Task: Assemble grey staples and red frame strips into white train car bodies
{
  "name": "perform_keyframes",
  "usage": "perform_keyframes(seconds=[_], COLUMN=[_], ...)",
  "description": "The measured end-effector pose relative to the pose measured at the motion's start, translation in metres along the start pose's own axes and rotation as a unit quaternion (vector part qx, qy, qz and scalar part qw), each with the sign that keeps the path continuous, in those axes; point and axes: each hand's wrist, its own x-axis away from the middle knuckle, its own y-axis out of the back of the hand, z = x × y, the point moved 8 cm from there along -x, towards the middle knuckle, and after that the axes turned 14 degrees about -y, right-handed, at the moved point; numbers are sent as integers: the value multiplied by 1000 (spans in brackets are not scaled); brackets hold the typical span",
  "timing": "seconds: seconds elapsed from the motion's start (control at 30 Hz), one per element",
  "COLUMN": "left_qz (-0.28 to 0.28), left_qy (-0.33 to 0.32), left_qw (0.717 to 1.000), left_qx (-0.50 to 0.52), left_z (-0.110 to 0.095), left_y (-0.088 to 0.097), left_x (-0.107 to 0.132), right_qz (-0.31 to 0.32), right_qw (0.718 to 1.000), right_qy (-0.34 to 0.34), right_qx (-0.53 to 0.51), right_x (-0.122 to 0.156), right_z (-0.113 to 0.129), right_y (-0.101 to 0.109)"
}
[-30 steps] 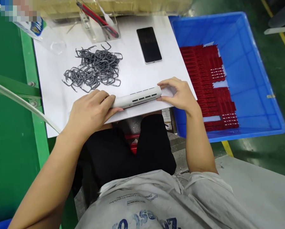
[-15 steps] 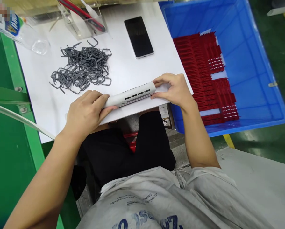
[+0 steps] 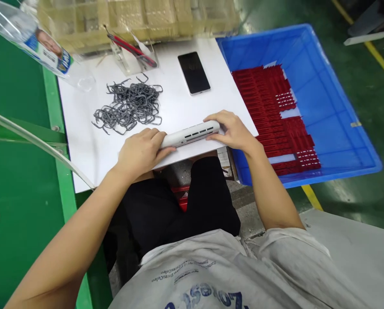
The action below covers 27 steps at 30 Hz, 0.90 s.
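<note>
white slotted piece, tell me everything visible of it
The white slotted piece is long and rounded, apparently plastic, with dark slots along its near side. It is held near the front edge of the tabletop, right end farther from the body. The left hand grips one end, the right hand the other; contact with the tabletop is unclear.

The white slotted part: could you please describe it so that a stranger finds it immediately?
Start from the blue bin, then go left to the white tabletop. At its near edge, the left hand and right hand hold a long white part. Its row of dark slots sets it apart from the black phone and grey hook-like pieces.
</note>
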Motion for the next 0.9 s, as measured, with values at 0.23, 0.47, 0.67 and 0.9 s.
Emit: perform_keyframes(seconds=[0.23,0.47,0.67,0.9], left_qz=[0,-125,-255,-265], left_qy=[-1,9,86,100], left_qw=[994,939,879,855], left_qx=[111,319,393,433], left_z=[-26,-78,-95,-100], left_y=[24,21,9,-2], left_x=[68,184,232,258], right_qz=[-66,-100,29,200], right_qw=[980,897,910,976], right_qy=[-80,-255,-268,-33], right_qx=[-168,-347,-315,80], right_x=[63,151,174,171], right_z=[29,2,6,102], right_y=[16,-21,-53,-43])
